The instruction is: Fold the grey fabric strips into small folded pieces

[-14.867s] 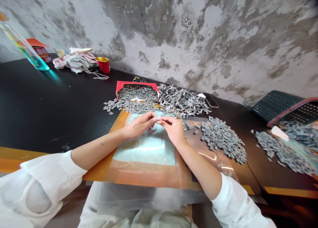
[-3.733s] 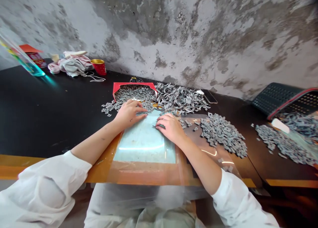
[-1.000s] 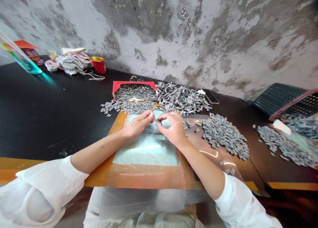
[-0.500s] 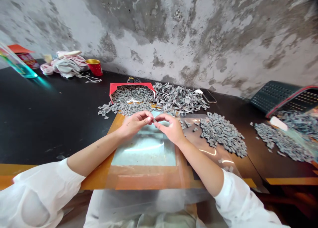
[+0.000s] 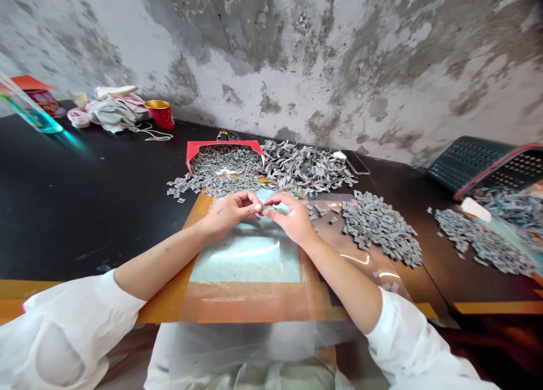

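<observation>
My left hand (image 5: 235,211) and my right hand (image 5: 292,215) meet fingertip to fingertip above a pale blue sheet (image 5: 246,265) under clear plastic. Between them is a small grey piece (image 5: 262,207), pinched by both hands and mostly covered by the fingers. Just behind the hands, small grey buckle-like pieces spill from a red-edged box (image 5: 195,148). A heap of grey strips (image 5: 307,166) lies beside the box. Right of my right hand spreads a pile of small flat grey pieces (image 5: 379,227), with a few loose ones near the wrist.
A phone (image 5: 357,163) lies behind the strips. At the right are a tipped black basket (image 5: 475,162), another grey pile (image 5: 479,240) and a white object (image 5: 475,210). A red cup (image 5: 160,115) and bundled cloth (image 5: 113,114) stand back left, before a stained wall.
Both hands stay in nearly the same place. The fingertips have shifted slightly around the small grey piece, and the whole view has moved a little.
</observation>
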`<state>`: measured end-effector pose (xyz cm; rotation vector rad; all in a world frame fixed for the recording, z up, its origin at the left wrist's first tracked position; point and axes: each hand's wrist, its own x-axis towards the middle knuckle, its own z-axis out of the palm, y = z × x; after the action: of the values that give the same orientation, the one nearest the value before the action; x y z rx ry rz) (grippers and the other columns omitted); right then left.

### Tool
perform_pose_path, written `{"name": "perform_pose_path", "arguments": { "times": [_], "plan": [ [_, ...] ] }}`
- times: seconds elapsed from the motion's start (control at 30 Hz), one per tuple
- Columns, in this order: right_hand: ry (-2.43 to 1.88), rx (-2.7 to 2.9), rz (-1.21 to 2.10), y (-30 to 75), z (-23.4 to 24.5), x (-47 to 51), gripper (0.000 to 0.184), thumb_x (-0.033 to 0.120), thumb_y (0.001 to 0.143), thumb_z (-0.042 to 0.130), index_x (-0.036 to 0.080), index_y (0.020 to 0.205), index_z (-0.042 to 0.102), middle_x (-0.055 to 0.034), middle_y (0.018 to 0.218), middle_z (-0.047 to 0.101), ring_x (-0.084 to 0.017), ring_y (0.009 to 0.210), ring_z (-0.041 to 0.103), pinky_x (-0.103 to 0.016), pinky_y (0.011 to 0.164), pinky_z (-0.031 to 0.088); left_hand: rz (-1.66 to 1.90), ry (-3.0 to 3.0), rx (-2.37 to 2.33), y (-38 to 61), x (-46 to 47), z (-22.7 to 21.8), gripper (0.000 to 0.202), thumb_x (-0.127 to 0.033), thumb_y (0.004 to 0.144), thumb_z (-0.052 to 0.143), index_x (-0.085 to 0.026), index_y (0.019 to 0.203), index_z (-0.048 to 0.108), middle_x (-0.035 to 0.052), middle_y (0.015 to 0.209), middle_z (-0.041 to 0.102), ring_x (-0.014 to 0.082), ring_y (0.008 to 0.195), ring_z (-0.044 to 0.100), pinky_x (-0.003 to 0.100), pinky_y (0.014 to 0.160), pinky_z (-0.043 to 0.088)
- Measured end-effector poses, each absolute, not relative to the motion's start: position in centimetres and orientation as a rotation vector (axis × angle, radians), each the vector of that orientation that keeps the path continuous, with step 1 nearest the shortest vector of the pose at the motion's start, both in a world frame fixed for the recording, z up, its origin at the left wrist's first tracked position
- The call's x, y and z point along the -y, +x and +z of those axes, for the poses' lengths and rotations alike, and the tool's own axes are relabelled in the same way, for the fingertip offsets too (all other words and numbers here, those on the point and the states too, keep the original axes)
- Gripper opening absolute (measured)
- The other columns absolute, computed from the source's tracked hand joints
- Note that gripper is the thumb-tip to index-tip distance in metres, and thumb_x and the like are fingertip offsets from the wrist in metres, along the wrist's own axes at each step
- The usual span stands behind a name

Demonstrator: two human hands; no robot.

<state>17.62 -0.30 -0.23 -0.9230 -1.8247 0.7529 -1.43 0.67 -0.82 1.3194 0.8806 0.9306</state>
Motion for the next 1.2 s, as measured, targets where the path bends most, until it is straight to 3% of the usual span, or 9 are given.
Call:
{"name": "perform_pose_path", "arguments": {
  "times": [0.17, 0.37, 0.6, 0.83, 1.03, 1.2],
  "plan": [
    [-0.937, 1.849, 0.789, 17.6, -0.3, 0.4, 0.012, 0.028, 0.078, 0.072, 0.025, 0.09, 0.07, 0.0004, 0.09, 0.071, -0.017, 0.087, 0.063, -0.032, 0.085, 0.046, 0.888, 1.267, -0.868, -1.3, -0.6, -0.8, 0.037, -0.04, 0.067, 0.079, -0.017, 0.081, 0.054, -0.004, 0.064, 0.061, 0.0089, 0.056, 0.059, 0.023, 0.061, 0.051],
    [-0.958, 1.913, 0.693, 17.4, -0.1, 0.5, 0.01, 0.027, 0.076, 0.075, 0.025, 0.086, 0.072, 0.001, 0.088, 0.072, -0.017, 0.087, 0.062, -0.032, 0.083, 0.045, 0.891, 1.265, -0.85, -1.4, -0.6, -0.8, 0.037, -0.039, 0.067, 0.079, -0.017, 0.083, 0.053, -0.0048, 0.066, 0.059, 0.0081, 0.056, 0.057, 0.02, 0.056, 0.05],
    [-0.953, 2.008, 0.508, 17.4, 0.0, 0.7, 0.01, 0.029, 0.076, 0.076, 0.026, 0.084, 0.072, 0.0011, 0.086, 0.071, -0.017, 0.085, 0.061, -0.033, 0.083, 0.045, 0.93, 1.298, -0.853, -1.3, -0.6, -0.8, 0.043, -0.042, 0.064, 0.08, -0.018, 0.083, 0.05, -0.0045, 0.066, 0.058, 0.0094, 0.059, 0.057, 0.022, 0.057, 0.052],
    [-1.054, 1.933, 0.377, 17.5, -0.2, 0.8, 0.017, 0.036, 0.077, 0.074, 0.031, 0.093, 0.073, -0.0014, 0.096, 0.062, -0.019, 0.096, 0.057, -0.036, 0.091, 0.044, 0.93, 1.415, -0.854, -1.6, -0.8, -1.0, 0.042, -0.049, 0.068, 0.075, -0.014, 0.09, 0.065, 0.0027, 0.08, 0.066, 0.0128, 0.069, 0.062, 0.026, 0.069, 0.052],
    [-0.993, 1.9, 0.412, 17.4, 0.7, 1.5, 0.039, 0.027, 0.077, 0.072, 0.028, 0.115, 0.06, -0.0023, 0.096, 0.065, -0.022, 0.096, 0.057, -0.039, 0.091, 0.044, 0.955, 1.398, -0.89, -1.6, -0.8, -1.0, 0.037, -0.045, 0.067, 0.078, -0.015, 0.082, 0.063, -0.0001, 0.067, 0.064, 0.0124, 0.061, 0.06, 0.027, 0.064, 0.052],
    [-0.91, 1.882, 0.566, 17.1, 1.0, 2.1, 0.038, 0.026, 0.083, 0.064, 0.026, 0.119, 0.052, -0.0015, 0.092, 0.068, -0.02, 0.092, 0.06, -0.037, 0.089, 0.046, 0.947, 1.514, -0.888, -1.7, -0.6, -0.7, 0.036, -0.045, 0.066, 0.078, -0.014, 0.074, 0.061, 0.0002, 0.062, 0.062, 0.0119, 0.058, 0.058, 0.023, 0.058, 0.047]
  ]
}}
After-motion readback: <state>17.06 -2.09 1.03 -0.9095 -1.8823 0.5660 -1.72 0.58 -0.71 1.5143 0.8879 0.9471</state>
